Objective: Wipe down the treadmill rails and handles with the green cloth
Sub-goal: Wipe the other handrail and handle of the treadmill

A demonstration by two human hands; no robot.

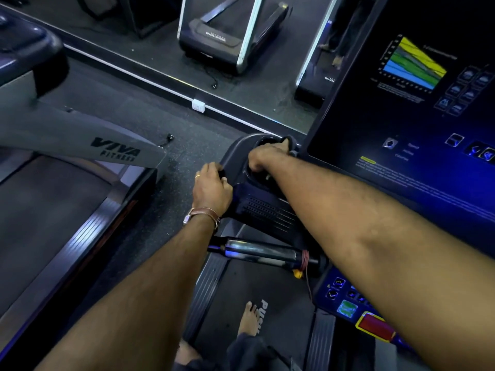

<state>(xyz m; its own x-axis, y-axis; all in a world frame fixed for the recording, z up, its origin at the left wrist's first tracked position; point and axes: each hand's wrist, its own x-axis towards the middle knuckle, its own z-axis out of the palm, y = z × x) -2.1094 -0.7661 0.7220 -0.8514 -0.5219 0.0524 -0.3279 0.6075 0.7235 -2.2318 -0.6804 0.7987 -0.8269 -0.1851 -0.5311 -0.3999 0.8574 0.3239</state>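
I stand on a treadmill whose dark console wing juts out to the left of the screen. My left hand grips the wing's left edge, fingers curled round it. My right hand reaches across into the cup-holder recess, with its fingers curled on a dark bunched thing at the far rim. This looks like the cloth, but its colour does not show in the dim light. The chrome handle bar lies below both forearms, untouched. The left side rail runs beside the belt.
The console screen glows at the right, with a red stop button below it. A neighbouring grey treadmill stands to the left across a strip of floor. A wall mirror is ahead. My bare foot is on the belt.
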